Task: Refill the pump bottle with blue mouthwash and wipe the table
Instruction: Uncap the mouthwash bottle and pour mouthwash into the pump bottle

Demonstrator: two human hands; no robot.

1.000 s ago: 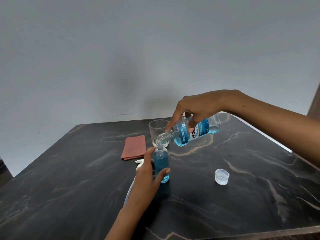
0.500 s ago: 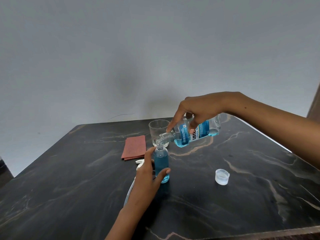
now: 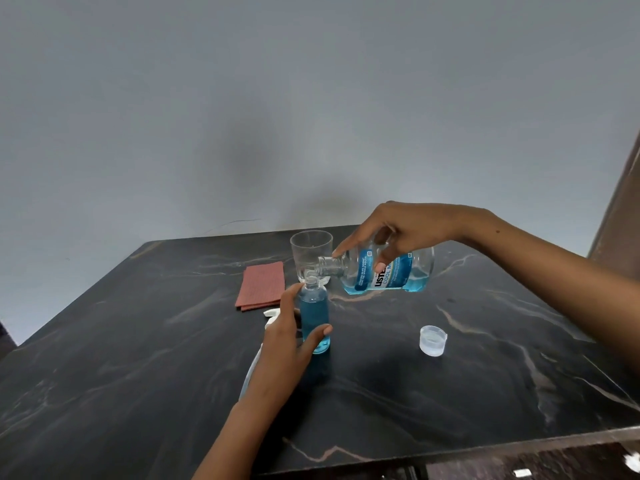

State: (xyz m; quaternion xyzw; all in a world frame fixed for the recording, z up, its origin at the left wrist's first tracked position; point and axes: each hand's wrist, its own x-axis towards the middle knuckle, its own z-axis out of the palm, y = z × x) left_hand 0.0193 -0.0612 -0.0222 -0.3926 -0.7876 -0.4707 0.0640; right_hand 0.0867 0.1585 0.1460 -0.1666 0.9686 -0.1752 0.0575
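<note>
A small clear pump bottle (image 3: 314, 315), nearly full of blue liquid and with its neck uncapped, stands upright on the dark marble table (image 3: 450, 393). My left hand (image 3: 287, 336) wraps around it from the left. My right hand (image 3: 398, 228) holds the blue mouthwash bottle (image 3: 384, 273) almost level, its mouth just above and right of the small bottle's neck. Blue liquid pools in the big bottle's lower side. The white pump head (image 3: 272, 315) with its tube lies behind my left hand, mostly hidden.
A folded reddish cloth (image 3: 261, 285) lies at the back left. A clear glass (image 3: 311, 254) stands behind the small bottle. The mouthwash cap (image 3: 433, 340) sits upturned to the right. The table's front edge runs along the lower right.
My right hand has tipped the mouthwash bottle back from a downward slant to almost level, and the liquid has run away from its neck. My left hand and the small bottle stayed put.
</note>
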